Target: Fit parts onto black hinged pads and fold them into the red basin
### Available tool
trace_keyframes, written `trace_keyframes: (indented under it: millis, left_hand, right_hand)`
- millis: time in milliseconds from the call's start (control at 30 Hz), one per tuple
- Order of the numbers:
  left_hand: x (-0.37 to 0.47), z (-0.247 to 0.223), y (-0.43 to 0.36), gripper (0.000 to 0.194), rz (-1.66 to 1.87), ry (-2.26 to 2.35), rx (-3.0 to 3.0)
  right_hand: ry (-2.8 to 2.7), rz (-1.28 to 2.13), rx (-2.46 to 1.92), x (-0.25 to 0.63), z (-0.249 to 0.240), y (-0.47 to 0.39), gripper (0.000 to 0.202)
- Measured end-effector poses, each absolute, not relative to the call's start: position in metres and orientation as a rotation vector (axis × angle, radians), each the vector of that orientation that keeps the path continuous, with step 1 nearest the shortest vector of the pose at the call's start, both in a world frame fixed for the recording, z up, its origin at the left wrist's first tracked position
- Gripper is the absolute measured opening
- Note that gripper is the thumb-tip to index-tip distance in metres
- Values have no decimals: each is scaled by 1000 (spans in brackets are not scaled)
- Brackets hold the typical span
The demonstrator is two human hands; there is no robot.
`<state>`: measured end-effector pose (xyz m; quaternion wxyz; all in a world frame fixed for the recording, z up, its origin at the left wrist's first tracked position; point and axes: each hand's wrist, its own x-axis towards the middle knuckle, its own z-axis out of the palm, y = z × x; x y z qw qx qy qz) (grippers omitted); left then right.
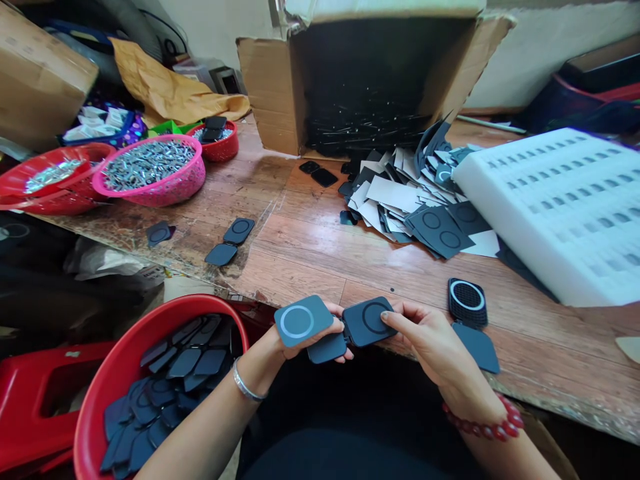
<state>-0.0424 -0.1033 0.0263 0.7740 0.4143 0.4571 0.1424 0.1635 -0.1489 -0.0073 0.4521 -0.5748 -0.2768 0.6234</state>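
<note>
My left hand (pixel 295 343) is closed around the left part of a dark hinged two-panel pad (pixel 357 328). On top of that hand lies a separate dark square piece (pixel 303 321) with a pale ring. My right hand (pixel 417 327) pinches the pad's right panel, thumb on its ringed face. Right of my right hand, another hinged pad (pixel 468 303) lies unfolded at the table edge, its upper panel showing a white ring on a black grid. A further unfolded pad (pixel 239 230) rests on the table at the left.
A red tub (pixel 85 417) of dark pads stands lower left. Pink (pixel 150 195) and red baskets of metal parts sit upper left. An open cardboard box (pixel 270 100) is behind, with a heap of cards (pixel 395 193) and white foam block (pixel 565 207) at right.
</note>
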Motion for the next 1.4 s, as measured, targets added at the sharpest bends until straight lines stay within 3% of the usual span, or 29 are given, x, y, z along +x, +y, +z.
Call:
trace_keyframes:
  millis: [567,800,1167,1400]
  left_hand:
    - [-42,36,-114,21,387,1041,888]
    - [-41,29,-112,25,366,1052,894]
    - [-37,25,-112,21,457,1094,954]
    - [-33,10,-97,17,258,1107,937]
  right_hand:
    - [-744,1473,-1465,161,-6,-153,31]
    - [-819,1337,-1531,155,2,-153,39]
    - [-1095,925,-1652,148,3,-158,27]
    - [-1099,915,-1655,146,5,-158,29]
